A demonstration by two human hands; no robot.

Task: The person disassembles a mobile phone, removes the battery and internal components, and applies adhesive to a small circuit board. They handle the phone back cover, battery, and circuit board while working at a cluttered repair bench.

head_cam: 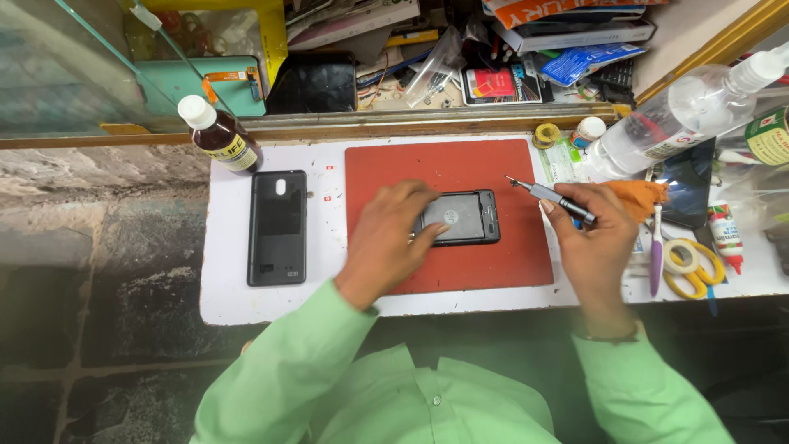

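Hands: L point(386, 242) on phone point(460, 218) lengthwise L-R; R point(596, 238) w/ screwdriver point(549, 196).

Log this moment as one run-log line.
left hand: steadies opened phone | right hand: grips screwdriver | surface: red mat

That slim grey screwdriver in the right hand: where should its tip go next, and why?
Probably down onto the opened black phone on the red rectangular mat. The left hand already pins the phone flat, while the right hand holds the slim grey screwdriver with its tip raised, just right of the phone.
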